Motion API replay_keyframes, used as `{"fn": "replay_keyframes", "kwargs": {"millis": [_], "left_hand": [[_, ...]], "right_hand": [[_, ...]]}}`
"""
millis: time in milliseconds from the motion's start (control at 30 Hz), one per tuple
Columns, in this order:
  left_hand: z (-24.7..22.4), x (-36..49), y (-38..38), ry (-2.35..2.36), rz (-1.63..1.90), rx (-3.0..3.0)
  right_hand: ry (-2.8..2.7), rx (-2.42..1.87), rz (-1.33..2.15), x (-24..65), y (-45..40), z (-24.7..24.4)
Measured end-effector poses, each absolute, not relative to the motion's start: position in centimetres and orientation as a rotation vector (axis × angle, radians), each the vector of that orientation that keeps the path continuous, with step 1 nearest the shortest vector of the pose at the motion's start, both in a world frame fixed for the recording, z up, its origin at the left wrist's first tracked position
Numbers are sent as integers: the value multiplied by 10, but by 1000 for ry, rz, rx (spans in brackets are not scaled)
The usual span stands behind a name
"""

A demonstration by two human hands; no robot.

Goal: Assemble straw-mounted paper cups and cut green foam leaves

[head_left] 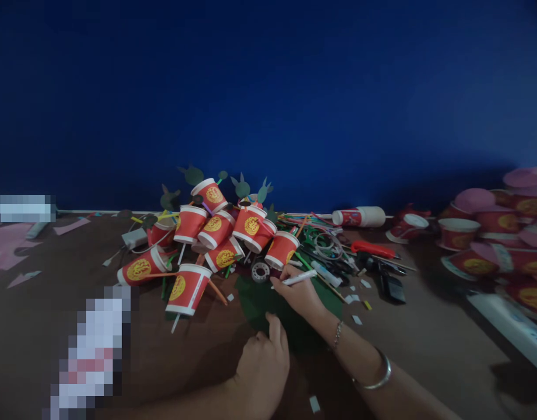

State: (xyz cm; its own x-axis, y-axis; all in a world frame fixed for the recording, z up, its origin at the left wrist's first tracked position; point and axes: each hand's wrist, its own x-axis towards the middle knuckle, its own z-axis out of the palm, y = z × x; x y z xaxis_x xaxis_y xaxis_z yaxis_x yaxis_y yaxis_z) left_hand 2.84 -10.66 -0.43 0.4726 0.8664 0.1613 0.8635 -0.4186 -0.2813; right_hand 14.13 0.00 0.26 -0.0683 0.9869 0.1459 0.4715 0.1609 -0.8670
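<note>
A white pen is pinched between the fingers of my right hand, its tip low over a sheet of dark green paper. Just left of the tip, a small grey-white ring, perhaps a tape roll, stands at the paper's far edge. My left hand rests at the near side of the same sheet, index finger stretched forward and the other fingers partly curled. Beyond both hands lies a heap of red paper cups with straws and grey-green rabbit-shaped cutouts. A bracelet and a bangle circle my right wrist and forearm.
Cables, a glue tube and a red-handled tool lie right of the cups. More red cups with pink paper pile up at far right, near a white power strip. Pink paper lies at left. A blue wall closes the back.
</note>
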Motion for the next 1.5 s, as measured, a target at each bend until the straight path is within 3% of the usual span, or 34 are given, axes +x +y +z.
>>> {"fn": "replay_keyframes", "kwargs": {"millis": [1500], "left_hand": [[-1,28,-107,-1473,67,-2411]], "right_hand": [[-1641,-1407,768,143,1,-1]]}}
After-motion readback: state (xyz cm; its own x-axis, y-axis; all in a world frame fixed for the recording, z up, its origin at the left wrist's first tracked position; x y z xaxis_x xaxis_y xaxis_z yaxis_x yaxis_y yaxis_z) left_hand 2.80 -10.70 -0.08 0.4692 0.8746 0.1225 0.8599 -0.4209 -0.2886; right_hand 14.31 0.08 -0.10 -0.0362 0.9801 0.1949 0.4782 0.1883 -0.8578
